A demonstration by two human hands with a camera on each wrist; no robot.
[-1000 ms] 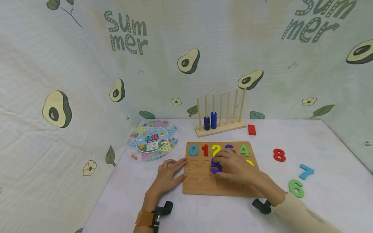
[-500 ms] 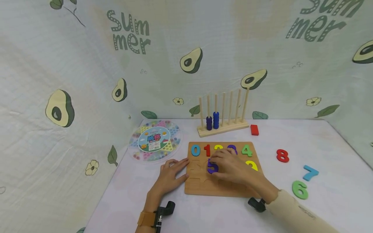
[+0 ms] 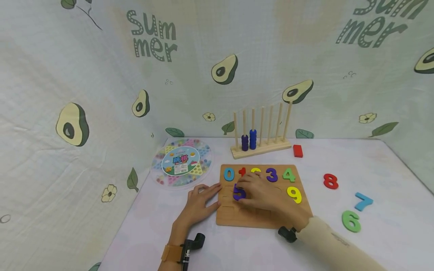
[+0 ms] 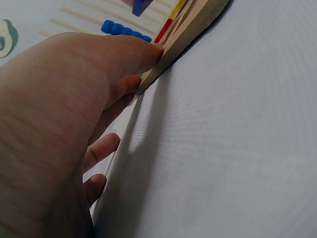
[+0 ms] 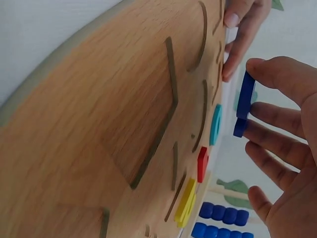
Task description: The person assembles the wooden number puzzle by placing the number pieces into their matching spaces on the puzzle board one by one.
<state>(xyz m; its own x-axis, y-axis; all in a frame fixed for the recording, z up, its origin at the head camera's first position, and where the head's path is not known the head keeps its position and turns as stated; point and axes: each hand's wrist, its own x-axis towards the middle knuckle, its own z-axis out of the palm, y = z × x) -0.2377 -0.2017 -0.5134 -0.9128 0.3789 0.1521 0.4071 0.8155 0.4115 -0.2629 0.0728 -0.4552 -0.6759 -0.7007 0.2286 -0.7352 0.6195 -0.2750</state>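
My right hand [image 3: 259, 191] pinches a purple number 5 piece [image 3: 239, 192] between thumb and fingers, held over the left part of the wooden number board [image 3: 244, 219]. In the right wrist view the number 5 piece [image 5: 245, 96] stands edge-on above the board's face. My left hand [image 3: 198, 205] lies at the board's left edge, its thumb and fingertips touching the rim with no curl round it. A blue 0 [image 3: 229, 174], a purple 3 [image 3: 272, 175], a green 4 [image 3: 289, 175] and a yellow 9 [image 3: 294, 195] sit in the board. My right hand partly covers the red 1 [image 3: 242, 171] and yellow 2 [image 3: 255, 170].
Right of the board lie a red 8 [image 3: 330, 181], a blue 7 [image 3: 364, 201] and a green 6 [image 3: 351, 221]. A wooden peg rack [image 3: 261, 149] with blue and purple beads stands behind, beside a red block [image 3: 298, 151]. A round game box [image 3: 181, 162] lies back left.
My right hand has moved left across the board with the purple 5, uncovering the 3 and 9 more fully. My left hand stays at the board's edge. The head view has shifted slightly.
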